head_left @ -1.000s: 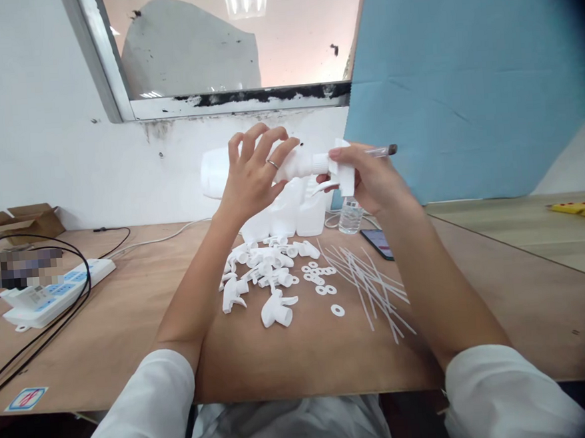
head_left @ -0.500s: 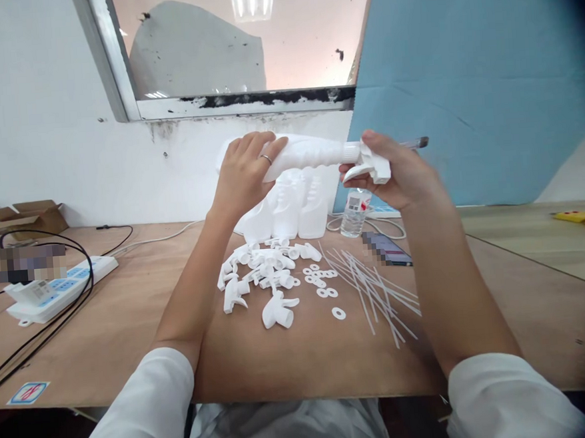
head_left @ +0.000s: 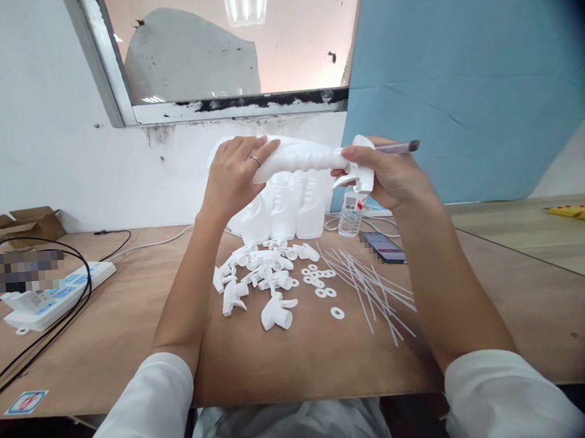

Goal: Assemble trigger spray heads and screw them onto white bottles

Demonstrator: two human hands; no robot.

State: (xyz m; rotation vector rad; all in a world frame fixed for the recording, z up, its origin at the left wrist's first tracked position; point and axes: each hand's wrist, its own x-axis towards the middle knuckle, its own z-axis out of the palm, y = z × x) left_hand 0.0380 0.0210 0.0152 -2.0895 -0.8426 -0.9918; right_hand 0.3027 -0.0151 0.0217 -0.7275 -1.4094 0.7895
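Observation:
A white spray bottle (head_left: pixel 300 153) is held sideways above the table, its trigger head pointing right. My left hand (head_left: pixel 239 169), with a ring on one finger, is wrapped over the bottle's body. At the neck end, my right hand (head_left: pixel 394 168) grips the white trigger sprayer (head_left: pixel 364 174), thumb against the collar. A pen-like stick (head_left: pixel 400 147) with a dark end juts out behind the right hand. Below lie a pile of trigger sprayers (head_left: pixel 268 267), several white ring washers (head_left: pixel 337 312) and a spread of thin white tubes (head_left: pixel 378 293).
Several white bottles (head_left: pixel 282 210) stand behind the sprayers. Near them are a clear water bottle (head_left: pixel 351 215) and a phone (head_left: pixel 385 247). At left, a power strip (head_left: pixel 60 298) with black cables lies before a cardboard box (head_left: pixel 27 226). A yellow object (head_left: pixel 583 214) lies at far right.
My right thumb has shifted from the top of the sprayer down to the collar, and the sprayer head looks turned. The view has moved slightly; both hands still hold the bottle.

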